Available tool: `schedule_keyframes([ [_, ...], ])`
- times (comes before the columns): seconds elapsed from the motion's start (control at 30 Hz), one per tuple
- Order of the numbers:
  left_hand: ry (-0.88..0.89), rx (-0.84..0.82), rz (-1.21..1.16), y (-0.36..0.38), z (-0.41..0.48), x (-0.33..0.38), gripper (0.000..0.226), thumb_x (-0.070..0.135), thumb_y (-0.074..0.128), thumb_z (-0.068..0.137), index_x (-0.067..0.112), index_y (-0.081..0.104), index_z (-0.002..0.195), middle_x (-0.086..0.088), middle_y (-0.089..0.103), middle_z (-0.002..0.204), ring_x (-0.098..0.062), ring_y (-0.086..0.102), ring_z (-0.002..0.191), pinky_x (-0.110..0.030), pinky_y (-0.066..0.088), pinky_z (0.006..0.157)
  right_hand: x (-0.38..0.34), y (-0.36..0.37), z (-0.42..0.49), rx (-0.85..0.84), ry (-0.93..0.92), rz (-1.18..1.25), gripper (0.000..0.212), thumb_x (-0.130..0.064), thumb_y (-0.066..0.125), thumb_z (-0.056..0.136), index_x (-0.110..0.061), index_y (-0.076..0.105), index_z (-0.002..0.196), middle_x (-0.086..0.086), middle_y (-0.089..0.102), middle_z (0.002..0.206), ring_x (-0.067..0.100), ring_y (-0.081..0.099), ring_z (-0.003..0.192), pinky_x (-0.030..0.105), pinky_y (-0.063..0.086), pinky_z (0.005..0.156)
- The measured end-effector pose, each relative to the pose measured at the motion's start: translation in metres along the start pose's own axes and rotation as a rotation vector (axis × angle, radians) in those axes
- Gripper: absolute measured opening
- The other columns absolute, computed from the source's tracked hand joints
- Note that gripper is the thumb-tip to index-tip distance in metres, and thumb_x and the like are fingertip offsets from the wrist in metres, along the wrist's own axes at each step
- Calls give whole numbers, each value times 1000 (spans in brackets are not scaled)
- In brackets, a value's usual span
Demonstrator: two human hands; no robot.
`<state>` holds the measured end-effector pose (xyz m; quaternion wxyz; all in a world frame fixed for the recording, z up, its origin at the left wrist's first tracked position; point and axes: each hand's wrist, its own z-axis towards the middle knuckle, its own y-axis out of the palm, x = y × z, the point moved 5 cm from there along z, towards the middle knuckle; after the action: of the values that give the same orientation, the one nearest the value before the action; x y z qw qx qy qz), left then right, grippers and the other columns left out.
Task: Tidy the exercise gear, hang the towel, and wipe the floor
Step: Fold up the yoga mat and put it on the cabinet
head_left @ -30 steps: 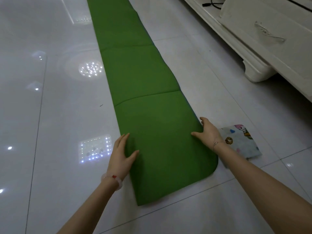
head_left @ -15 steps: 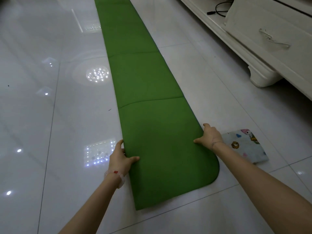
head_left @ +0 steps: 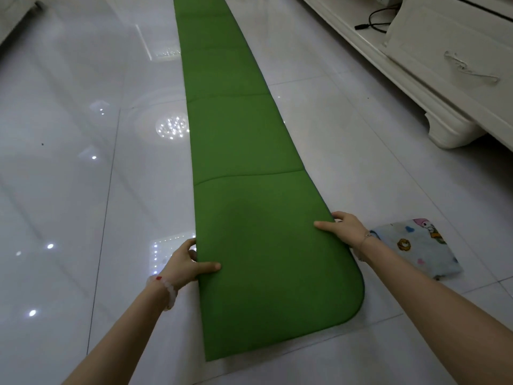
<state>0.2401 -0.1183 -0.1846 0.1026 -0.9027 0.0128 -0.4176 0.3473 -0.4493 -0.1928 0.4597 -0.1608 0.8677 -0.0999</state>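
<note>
Both hands are on the green mat (head_left: 249, 162), one on each long side, near the end closest to me. My left hand (head_left: 184, 263) pinches the left edge, thumb on top and fingers tucked under. My right hand (head_left: 345, 229) pinches the right edge the same way, a bit farther up the mat. They are well apart, with the whole mat between them.

The mat lies flat on the shiny floor (head_left: 83, 134) and runs a long way off from me. It has fold lines across it. A small cloth (head_left: 416, 245) with cartoon animals lies on the floor just right of the mat, beside my right wrist. I cannot tell if it is the towel or a wiping rag. A white cabinet (head_left: 444, 93) stands farther right of the mat.

I think I am on the first job, putting the exercise gear away. The mat is not folded or rolled yet. Next I guess I should lift this near end and fold it over at the first line. The mat looks soft and floppy, so both hands should move together to keep the sides even.
</note>
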Motion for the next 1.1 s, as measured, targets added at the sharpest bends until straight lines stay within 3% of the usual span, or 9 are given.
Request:
schedule_keyframes([
  [0.1, -56, -56, -208, -1, 6, 6, 34, 33, 66, 84, 22, 58, 116, -5, 70, 105, -26, 66, 98, -41, 54, 84, -13, -1, 1, -55, -11, 95, 41, -12, 68, 81, -12, 54, 120, 13, 65, 103, 27, 67, 78, 30, 58, 64],
  [0.17, -57, -79, -227, -3, 12, 16, 30, 37, 58, 89, 25, 59, 116, -4, 69, 109, -26, 64, 103, -45, 50, 92, -19, -2, -2, -80, -25, 133, 39, -10, 65, 84, -16, 53, 120, 12, 66, 104, 28, 69, 80, 33, 58, 63],
  [0.27, -21, -82, -265, -8, 11, 32, 29, 20, 60, 89, 24, 59, 118, -3, 70, 108, -23, 65, 101, -45, 50, 92, -31, -5, -12, -50, -92, 135, 41, -6, 61, 86, -22, 53, 122, 6, 64, 113, 24, 69, 86, 35, 58, 68],
  [0.4, 30, -89, -437, -21, 2, 58, 33, -5, 54, 87, 12, 60, 114, -10, 71, 105, -32, 66, 98, -46, 52, 86, -69, -6, -37, -4, -203, 76, 40, 0, 59, 86, -22, 54, 119, -4, 64, 112, 3, 68, 82, 14, 52, 61],
  [0.57, 147, -54, -492, -49, -16, 125, 32, -12, 52, 86, 7, 58, 111, -15, 71, 101, -35, 67, 92, -39, 57, 72, -143, -15, -59, 38, -270, 148, 38, 4, 54, 88, -19, 52, 118, -11, 61, 107, -6, 63, 78, 7, 48, 57],
  [0.73, 223, -25, -486, -91, -23, 199, 33, -12, 52, 86, 9, 58, 111, -14, 71, 102, -32, 68, 92, -40, 55, 76, -230, -15, -67, 32, -359, 161, 42, 1, 54, 89, -23, 50, 123, -6, 62, 113, 1, 65, 87, 15, 53, 62],
  [0.9, 249, 13, -438, -107, 3, 236, 47, -15, 51, 85, 18, 54, 119, -11, 70, 106, -32, 67, 94, -44, 54, 81, -268, -9, -41, -10, -355, 224, 51, 2, 51, 90, -29, 46, 130, -4, 61, 119, 18, 66, 99, 35, 58, 76],
  [1.0, 256, 38, -350, -109, 33, 258, 64, -15, 52, 85, 29, 45, 130, -11, 67, 111, -32, 64, 101, -48, 52, 88, -287, -13, -7, -32, -374, 241, 52, 2, 51, 90, -32, 44, 129, -9, 60, 117, 14, 64, 100, 29, 57, 74],
  [1.1, 266, 77, -271, -109, 64, 295, 66, -11, 54, 85, 38, 41, 128, -10, 64, 112, -29, 63, 100, -46, 53, 87, -319, -24, 35, -26, -397, 235, 53, 1, 52, 90, -31, 43, 131, -9, 59, 119, 10, 61, 103, 26, 55, 76],
])
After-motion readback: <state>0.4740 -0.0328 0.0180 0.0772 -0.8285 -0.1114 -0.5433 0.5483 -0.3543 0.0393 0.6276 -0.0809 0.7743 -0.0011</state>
